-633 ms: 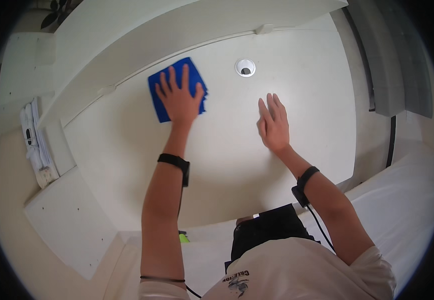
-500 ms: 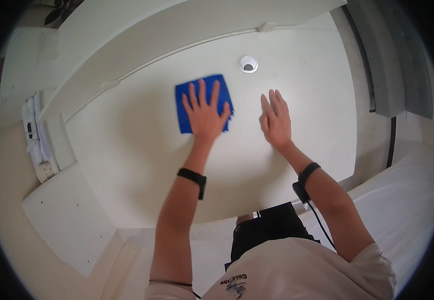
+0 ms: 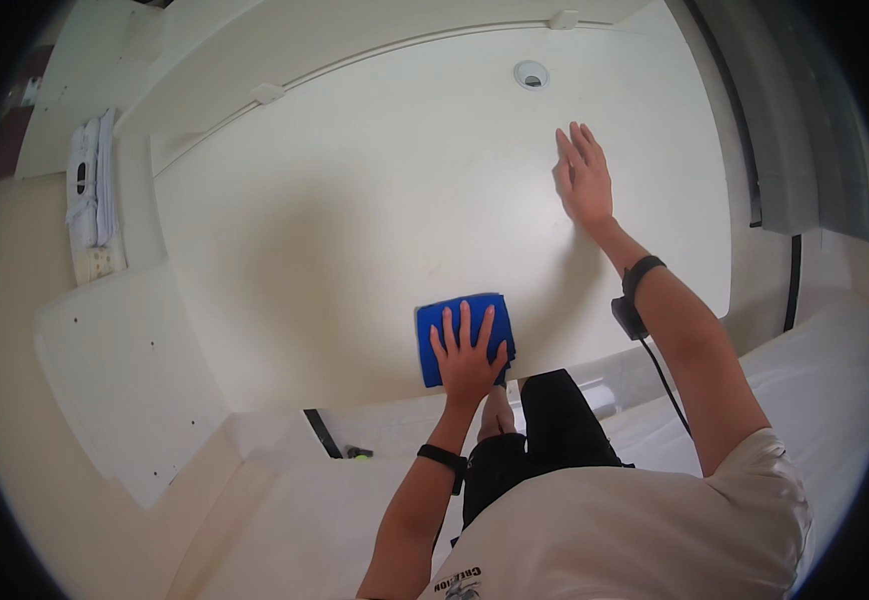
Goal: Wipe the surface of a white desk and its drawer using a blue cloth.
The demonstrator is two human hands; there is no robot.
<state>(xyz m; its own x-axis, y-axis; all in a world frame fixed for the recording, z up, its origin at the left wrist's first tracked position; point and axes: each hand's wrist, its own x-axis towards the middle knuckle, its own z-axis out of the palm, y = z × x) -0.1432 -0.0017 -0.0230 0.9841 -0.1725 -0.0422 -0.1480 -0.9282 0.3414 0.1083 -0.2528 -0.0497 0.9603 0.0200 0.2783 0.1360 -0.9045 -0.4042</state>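
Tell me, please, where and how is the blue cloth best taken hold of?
Probably by its far left corner, pinched between thumb and finger, coming from the left. The blue cloth lies flat and thin on the white table, so an edge should grip more easily; that corner is uncovered, while the left hand spreads over the middle.

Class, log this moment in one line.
left hand: spread on blue cloth; blue cloth: by near edge of white desk; right hand: open, near round grommet

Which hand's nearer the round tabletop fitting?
Right: right hand is just below-right of the fitting in view; left hand is far below, on the blue cloth.
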